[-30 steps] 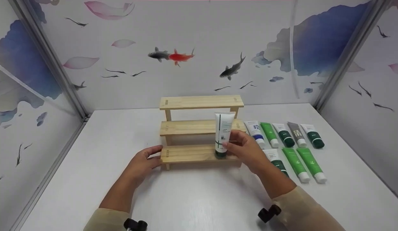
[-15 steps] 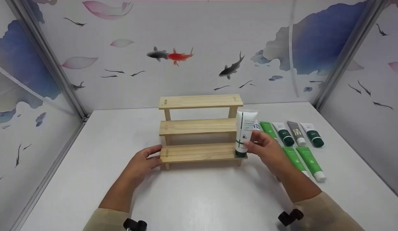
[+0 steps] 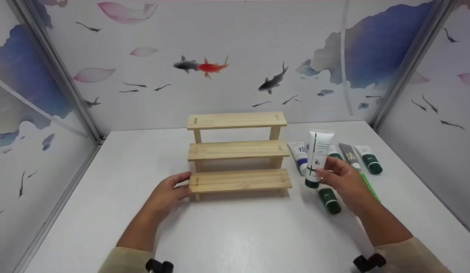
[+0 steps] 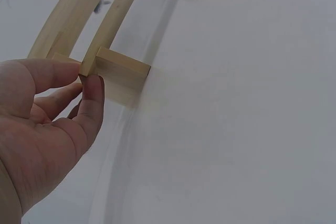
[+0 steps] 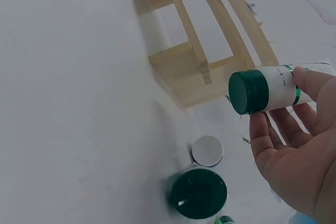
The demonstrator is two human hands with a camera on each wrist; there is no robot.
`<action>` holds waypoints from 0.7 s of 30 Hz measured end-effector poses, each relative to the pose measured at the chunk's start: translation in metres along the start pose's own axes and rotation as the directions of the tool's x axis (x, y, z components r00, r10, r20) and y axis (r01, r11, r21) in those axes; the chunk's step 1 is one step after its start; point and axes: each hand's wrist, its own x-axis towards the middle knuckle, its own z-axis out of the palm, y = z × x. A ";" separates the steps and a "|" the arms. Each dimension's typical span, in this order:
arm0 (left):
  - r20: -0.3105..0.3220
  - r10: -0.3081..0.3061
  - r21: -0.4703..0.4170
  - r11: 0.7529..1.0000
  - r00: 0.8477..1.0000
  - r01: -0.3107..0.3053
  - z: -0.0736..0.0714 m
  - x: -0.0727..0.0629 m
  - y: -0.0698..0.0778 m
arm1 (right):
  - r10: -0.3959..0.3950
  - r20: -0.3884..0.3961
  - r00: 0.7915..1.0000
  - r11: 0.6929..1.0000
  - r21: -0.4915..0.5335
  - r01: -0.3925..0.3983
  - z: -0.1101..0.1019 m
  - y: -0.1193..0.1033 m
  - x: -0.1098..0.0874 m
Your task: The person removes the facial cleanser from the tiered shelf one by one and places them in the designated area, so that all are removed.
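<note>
My right hand (image 3: pixel 343 182) holds a white squeeze tube (image 3: pixel 319 151) with a dark green cap, pinched between thumb and fingers. The tube is upright, cap down, in the air to the right of the shelf. In the right wrist view, the cap of this tube (image 5: pixel 249 92) points toward the rack. A three-tier wooden display shelf (image 3: pixel 240 181) stands on the table with bare tiers. My left hand (image 3: pixel 168 195) pinches the left end of its lowest tier; in the left wrist view, thumb and fingers of the left hand (image 4: pixel 58 103) meet at the tier's corner.
Right of the shelf lie several more tubes: a white one with a blue cap (image 3: pixel 298 153), a grey one (image 3: pixel 348 155), a white one with a green cap (image 3: pixel 368 159), another green-capped tube (image 3: pixel 329 201) and a partly hidden green one (image 3: pixel 370 185). Printed panels enclose the table.
My right hand has carried the white tube rightward, from over the lowest tier to beyond the shelf's right end, above the lying tubes. My left hand has stayed on the shelf.
</note>
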 end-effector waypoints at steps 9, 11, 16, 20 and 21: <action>-0.008 -0.007 0.019 1.000 1.000 0.008 0.001 0.002 -0.001 | -0.008 -0.052 0.999 0.998 -0.061 0.005 -0.042 0.018 -0.010; -0.007 -0.005 0.024 1.000 1.000 0.005 0.001 0.001 -0.002 | -0.018 -0.067 0.998 0.998 -0.069 0.014 -0.053 0.024 -0.011; -0.001 0.006 0.018 1.000 1.000 -0.006 -0.001 0.001 -0.002 | -0.010 -0.094 0.996 0.998 -0.060 0.004 -0.081 0.039 -0.011; -0.001 -0.005 0.009 1.000 1.000 0.005 -0.001 0.001 -0.001 | 0.018 -0.064 0.998 0.998 0.055 -0.015 -0.103 0.053 -0.010; 0.000 -0.007 0.006 1.000 1.000 0.007 -0.001 0.001 -0.001 | 0.026 -0.054 0.998 0.995 0.102 -0.021 -0.109 0.056 -0.010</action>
